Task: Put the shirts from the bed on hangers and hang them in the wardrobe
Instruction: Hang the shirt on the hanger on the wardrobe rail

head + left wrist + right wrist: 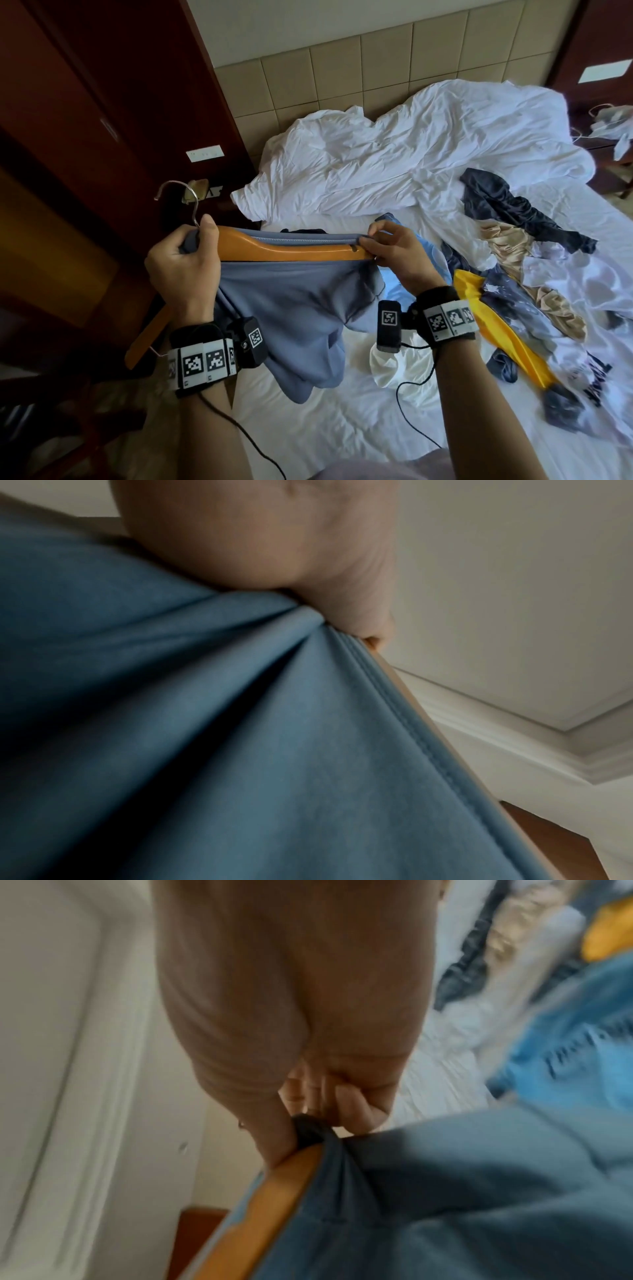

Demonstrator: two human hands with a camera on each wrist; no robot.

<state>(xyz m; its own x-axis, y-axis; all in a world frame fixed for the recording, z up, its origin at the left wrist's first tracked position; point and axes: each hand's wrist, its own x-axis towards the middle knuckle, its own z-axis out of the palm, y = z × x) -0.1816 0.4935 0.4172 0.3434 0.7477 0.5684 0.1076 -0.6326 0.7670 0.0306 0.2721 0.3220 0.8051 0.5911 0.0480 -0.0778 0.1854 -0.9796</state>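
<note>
I hold an orange wooden hanger (294,249) level above the bed, with a grey-blue shirt (294,308) draped around it. My left hand (186,260) grips the hanger's middle below the metal hook (181,198), bunching the shirt fabric (240,723) with it. My right hand (387,250) pinches the shirt's edge at the hanger's right end (274,1199). The shirt hangs down between my wrists. More shirts lie on the bed at the right: a dark one (507,209), a beige one (503,236), a yellow one (493,322) and a light blue one (424,253).
A crumpled white duvet (411,154) covers the far part of the bed (342,411). Dark red-brown wardrobe panels (85,102) stand at the left. A second wooden hanger end (147,335) shows below my left wrist. A bedside table (609,137) stands at the far right.
</note>
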